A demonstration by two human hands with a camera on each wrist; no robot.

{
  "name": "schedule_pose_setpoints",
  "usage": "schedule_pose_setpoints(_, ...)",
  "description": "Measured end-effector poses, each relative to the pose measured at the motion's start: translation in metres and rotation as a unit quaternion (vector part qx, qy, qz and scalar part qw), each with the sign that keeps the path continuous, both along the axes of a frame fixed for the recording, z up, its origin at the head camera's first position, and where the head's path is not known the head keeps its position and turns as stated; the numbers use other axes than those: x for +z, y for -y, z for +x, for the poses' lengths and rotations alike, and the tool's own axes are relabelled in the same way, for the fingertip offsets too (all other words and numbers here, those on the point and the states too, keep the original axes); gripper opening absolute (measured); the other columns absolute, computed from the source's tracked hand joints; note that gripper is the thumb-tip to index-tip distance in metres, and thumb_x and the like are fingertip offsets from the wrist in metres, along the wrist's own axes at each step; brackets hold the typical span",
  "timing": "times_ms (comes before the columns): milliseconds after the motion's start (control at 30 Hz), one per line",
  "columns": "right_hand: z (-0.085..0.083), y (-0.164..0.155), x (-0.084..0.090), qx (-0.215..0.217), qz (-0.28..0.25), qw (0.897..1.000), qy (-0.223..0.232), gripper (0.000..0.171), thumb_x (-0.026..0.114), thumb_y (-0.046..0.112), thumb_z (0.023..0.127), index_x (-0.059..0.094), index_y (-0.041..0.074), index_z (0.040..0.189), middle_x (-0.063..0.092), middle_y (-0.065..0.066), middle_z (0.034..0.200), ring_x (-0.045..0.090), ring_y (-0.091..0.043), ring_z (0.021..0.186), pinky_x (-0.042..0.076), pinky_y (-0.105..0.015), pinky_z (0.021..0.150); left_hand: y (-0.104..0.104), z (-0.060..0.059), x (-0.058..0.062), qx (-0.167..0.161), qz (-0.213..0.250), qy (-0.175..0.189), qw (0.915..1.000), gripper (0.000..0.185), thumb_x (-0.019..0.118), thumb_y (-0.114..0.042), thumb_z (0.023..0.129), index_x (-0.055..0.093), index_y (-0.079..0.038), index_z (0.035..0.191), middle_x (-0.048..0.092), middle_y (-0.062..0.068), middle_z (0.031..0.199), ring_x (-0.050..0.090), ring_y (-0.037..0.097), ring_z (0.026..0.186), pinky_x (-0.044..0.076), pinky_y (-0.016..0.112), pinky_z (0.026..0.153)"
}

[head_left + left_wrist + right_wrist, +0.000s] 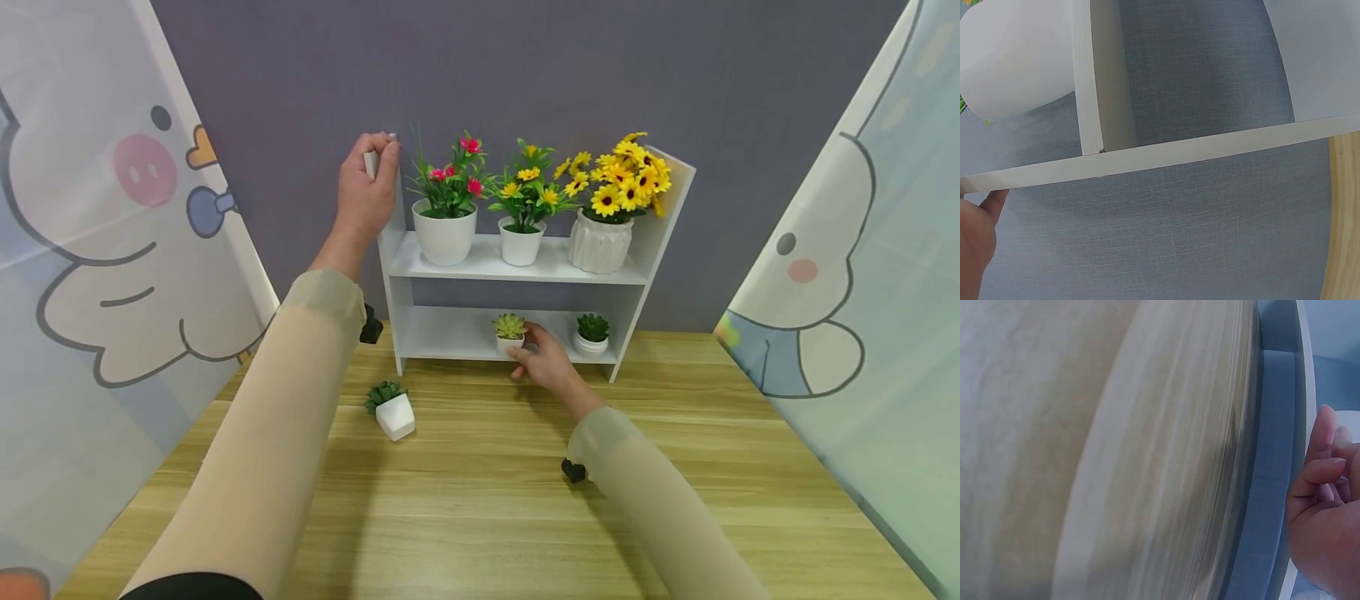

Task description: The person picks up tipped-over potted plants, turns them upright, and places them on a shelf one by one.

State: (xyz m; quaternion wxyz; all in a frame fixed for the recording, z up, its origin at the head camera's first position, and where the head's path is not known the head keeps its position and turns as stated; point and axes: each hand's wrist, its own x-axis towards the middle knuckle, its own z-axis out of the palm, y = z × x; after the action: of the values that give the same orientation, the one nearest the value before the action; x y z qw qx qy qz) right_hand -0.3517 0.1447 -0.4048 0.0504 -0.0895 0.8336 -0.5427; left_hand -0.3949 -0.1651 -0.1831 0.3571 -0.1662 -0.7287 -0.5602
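Note:
A white two-tier shelf (480, 265) stands on the wooden table (480, 508) against a grey wall. My left hand (367, 187) grips the top of its left side panel; in the left wrist view only the palm's edge (975, 240) shows under the shelf board (1166, 156). My right hand (543, 360) reaches onto the lower tier. Its fingers curl against the right side of a small white pot with a pale green succulent (510, 332). In the right wrist view the curled fingers (1322, 487) show, but the pot is out of frame.
On the upper tier stand a red-flower pot (446, 233), a small yellow-flower pot (522, 243) and a ribbed sunflower vase (599, 243). A dark succulent (592, 333) sits lower right. Another potted succulent (393, 410) stands tilted on the table. Cartoon curtains (97, 275) flank both sides.

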Motion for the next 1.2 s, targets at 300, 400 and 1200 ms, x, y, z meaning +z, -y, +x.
schedule_pose_setpoints(300, 0.001, -0.003, 0.002, 0.015, -0.013, 1.000, 0.022, 0.073, 0.065, 0.021, 0.112, 0.025, 0.014, 0.174, 0.039, -0.022, 0.173, 0.075, -0.012, 0.074, 0.048, -0.033, 0.065, 0.001, -0.001, -0.001, 0.005, -0.003, 0.003, 1.0000, 0.017, 0.060, -0.030, 0.114, 0.056, -0.023, 0.098, 0.065, 0.011, 0.150, 0.049, 0.013, 0.157, 0.044, 0.032, 0.127)
schedule_pose_setpoints(400, 0.003, -0.004, 0.002, 0.024, -0.015, 0.999, 0.028, 0.074, 0.066, 0.022, 0.112, 0.025, 0.014, 0.174, 0.038, -0.020, 0.174, 0.077, -0.014, 0.081, 0.047, -0.033, 0.063, 0.001, -0.001, -0.001, 0.004, -0.002, 0.006, 1.0000, 0.017, 0.060, -0.030, 0.114, 0.056, -0.023, 0.099, 0.065, 0.011, 0.152, 0.048, 0.013, 0.158, 0.043, 0.032, 0.127)
schedule_pose_setpoints(1200, 0.044, -0.043, 0.002, 0.066, -0.007, 0.998, 0.005, 0.070, 0.072, 0.010, 0.105, 0.038, 0.003, 0.166, 0.047, -0.026, 0.166, 0.078, -0.025, 0.103, 0.062, -0.037, 0.071, -0.001, 0.000, 0.000, 0.000, 0.004, 0.005, 1.0000, 0.016, 0.061, -0.029, 0.114, 0.057, -0.020, 0.101, 0.065, 0.010, 0.150, 0.050, 0.013, 0.155, 0.047, 0.033, 0.124)
